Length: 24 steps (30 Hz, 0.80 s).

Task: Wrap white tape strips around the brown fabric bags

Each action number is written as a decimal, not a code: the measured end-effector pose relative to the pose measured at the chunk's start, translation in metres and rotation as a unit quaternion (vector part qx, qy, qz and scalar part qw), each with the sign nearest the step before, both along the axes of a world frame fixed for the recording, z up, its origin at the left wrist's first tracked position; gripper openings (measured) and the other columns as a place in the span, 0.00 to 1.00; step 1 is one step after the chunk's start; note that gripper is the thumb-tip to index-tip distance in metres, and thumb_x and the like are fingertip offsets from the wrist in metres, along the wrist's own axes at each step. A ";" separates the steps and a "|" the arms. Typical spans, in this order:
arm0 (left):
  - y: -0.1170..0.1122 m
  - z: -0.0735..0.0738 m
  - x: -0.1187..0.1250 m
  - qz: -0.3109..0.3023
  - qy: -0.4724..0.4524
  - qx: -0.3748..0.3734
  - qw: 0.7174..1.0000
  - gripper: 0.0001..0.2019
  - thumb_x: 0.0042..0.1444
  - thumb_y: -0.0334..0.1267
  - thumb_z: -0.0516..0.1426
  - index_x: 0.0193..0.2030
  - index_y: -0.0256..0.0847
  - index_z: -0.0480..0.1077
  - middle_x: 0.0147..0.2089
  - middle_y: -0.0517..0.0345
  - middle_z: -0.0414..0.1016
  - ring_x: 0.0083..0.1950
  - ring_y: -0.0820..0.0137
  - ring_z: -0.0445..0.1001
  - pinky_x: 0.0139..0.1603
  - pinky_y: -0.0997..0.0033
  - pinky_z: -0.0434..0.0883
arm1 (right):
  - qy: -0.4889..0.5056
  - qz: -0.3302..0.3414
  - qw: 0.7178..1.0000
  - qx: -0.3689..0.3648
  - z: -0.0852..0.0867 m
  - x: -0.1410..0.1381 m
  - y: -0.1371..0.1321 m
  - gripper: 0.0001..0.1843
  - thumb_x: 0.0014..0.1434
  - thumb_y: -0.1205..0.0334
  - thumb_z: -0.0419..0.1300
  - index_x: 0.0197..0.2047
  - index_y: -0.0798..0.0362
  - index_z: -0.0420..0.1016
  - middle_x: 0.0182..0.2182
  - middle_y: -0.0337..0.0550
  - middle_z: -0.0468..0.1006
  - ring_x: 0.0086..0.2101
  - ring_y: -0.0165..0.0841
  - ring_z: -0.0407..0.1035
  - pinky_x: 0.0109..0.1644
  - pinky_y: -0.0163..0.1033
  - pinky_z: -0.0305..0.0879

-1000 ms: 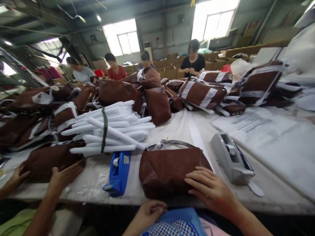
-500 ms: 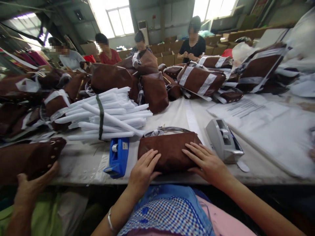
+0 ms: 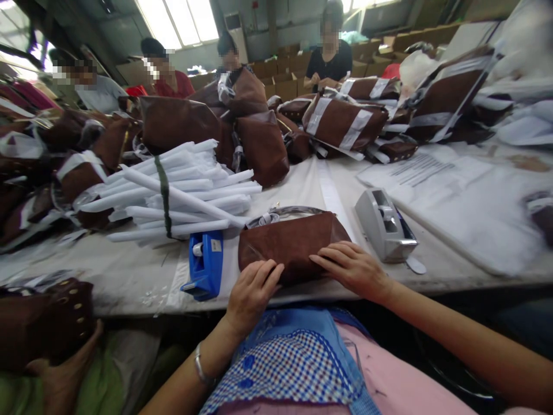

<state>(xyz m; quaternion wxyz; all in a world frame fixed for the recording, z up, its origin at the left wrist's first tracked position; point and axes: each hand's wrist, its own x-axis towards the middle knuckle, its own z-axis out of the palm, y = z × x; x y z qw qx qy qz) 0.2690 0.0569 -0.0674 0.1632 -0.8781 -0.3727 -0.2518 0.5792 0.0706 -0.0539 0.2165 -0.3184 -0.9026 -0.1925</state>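
A brown leather handbag (image 3: 289,239) lies on its side at the front of the table, its wrapped handles (image 3: 294,212) at the far side. My left hand (image 3: 254,288) grips its near left edge, fingers curled over the top. On the near right part, my right hand (image 3: 349,266) holds it the same way, fingers bent and pressed together. Both thumbs are mostly hidden. A blue tape dispenser (image 3: 206,262) stands left of the bag, and a grey tape dispenser (image 3: 384,225) stands to its right.
White paper rolls (image 3: 194,193), tied with a dark green band, lie behind the blue dispenser. Brown bags (image 3: 263,147) are heaped across the back. White sheets (image 3: 466,207) cover the right side. At left, a co-worker's hand (image 3: 71,360) holds another bag (image 3: 47,323). Several people sit opposite.
My fingers have slid from the bag's upper face toward its near edge and curled more. The co-worker's bag at left has dropped lower. The whole view has shifted slightly.
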 end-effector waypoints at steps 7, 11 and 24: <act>0.003 -0.025 -0.005 -0.019 -0.010 0.036 0.999 0.17 0.67 0.30 0.56 0.61 0.40 0.70 0.54 0.52 0.77 0.53 0.61 0.72 0.58 0.60 0.66 | 0.034 0.040 0.997 0.050 -0.021 0.006 0.009 0.20 0.66 0.70 0.61 0.60 0.52 0.74 0.47 0.45 0.80 0.46 0.38 0.69 0.52 0.45 0.64; 0.009 -0.038 -0.007 -0.040 -0.051 0.053 0.996 0.13 0.67 0.28 0.56 0.56 0.40 0.73 0.50 0.54 0.79 0.49 0.64 0.74 0.55 0.62 0.67 | 0.089 0.055 0.993 0.061 -0.043 0.010 0.011 0.15 0.66 0.73 0.59 0.53 0.54 0.77 0.44 0.45 0.81 0.45 0.37 0.70 0.51 0.44 0.65; -0.005 -0.028 -0.021 -0.036 -0.040 -0.012 0.998 0.21 0.67 0.24 0.52 0.64 0.39 0.68 0.58 0.48 0.74 0.61 0.60 0.69 0.66 0.57 0.65 | 0.083 -0.013 0.996 0.020 -0.026 0.024 -0.005 0.21 0.66 0.72 0.59 0.61 0.48 0.73 0.49 0.42 0.81 0.50 0.36 0.70 0.59 0.43 0.65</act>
